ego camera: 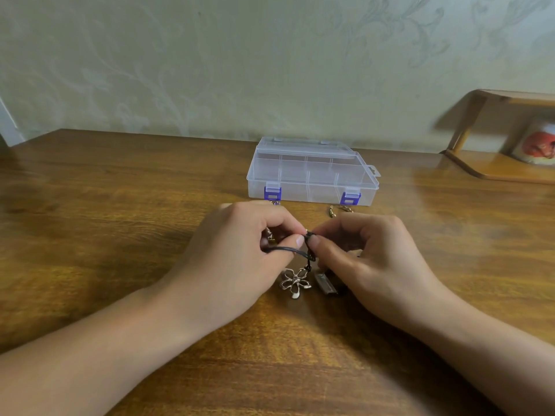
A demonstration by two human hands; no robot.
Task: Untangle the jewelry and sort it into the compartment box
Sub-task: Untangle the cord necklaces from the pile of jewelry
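Note:
A black cord (288, 250) with a silver flower pendant (295, 282) hangs between my hands above the wooden table (120, 205). My left hand (240, 253) and my right hand (363, 253) both pinch the cord's knot at the middle. A grey metal piece (326, 284) lies under my right hand. A bit of gold chain (338, 210) shows beyond my right knuckles, and more chain peeks from under my left fingers. The clear compartment box (312, 175) with blue latches stands shut just behind my hands.
A small wooden shelf (495, 166) with a printed mug (537, 144) stands at the table's back right. The wall runs along the table's far edge.

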